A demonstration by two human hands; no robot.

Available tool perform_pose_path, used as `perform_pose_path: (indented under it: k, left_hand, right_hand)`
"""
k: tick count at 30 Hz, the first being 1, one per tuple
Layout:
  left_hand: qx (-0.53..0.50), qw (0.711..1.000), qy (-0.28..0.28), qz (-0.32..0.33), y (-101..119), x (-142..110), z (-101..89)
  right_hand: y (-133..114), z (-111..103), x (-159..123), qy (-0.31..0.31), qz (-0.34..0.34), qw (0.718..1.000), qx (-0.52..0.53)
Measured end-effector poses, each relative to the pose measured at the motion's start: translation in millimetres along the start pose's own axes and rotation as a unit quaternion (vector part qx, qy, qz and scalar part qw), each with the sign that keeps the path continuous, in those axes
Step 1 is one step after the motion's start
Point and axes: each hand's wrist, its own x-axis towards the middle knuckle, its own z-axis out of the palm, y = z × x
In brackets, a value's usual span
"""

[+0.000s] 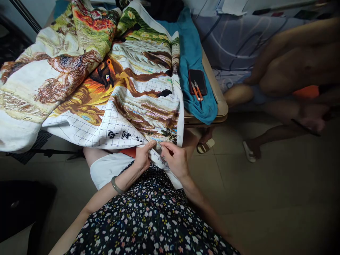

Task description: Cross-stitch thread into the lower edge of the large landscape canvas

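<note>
A large cross-stitch cloth (106, 78) with brown, orange and green stitched pictures drapes from the table down to my lap. My left hand (142, 157) grips the cloth's lower edge, thumb on top, with a green bangle (117, 185) on its wrist. My right hand (175, 159) is beside it at the same edge, fingers pinched together; what they hold is too small to make out. Both hands rest above my dark flowered dress (151, 219).
A teal towel (195, 60) covers the table's right side, with a dark phone (198, 80) and orange thread snips (197, 92) on it. Another person (287, 74) sits at the right, sandalled feet on the tiled floor (265, 184). A dark object lies at lower left.
</note>
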Motion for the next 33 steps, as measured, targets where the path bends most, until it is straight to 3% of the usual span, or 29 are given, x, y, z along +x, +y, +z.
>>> perform_pose_path:
  k: [19,28,33]
  left_hand:
    - [0.010,1.000,0.014,-0.022,-1,-1,1.6]
    - [0.013,1.000,0.015,-0.009,1,0,5.7]
    - [0.029,0.999,0.030,0.014,3,2,9.2]
  right_hand:
    - [-12,4,5,0.041,-0.069,0.987,-0.140]
    - [1,15,3,0.034,0.046,0.998,0.034]
    - [6,20,2,0.043,0.065,0.995,0.067]
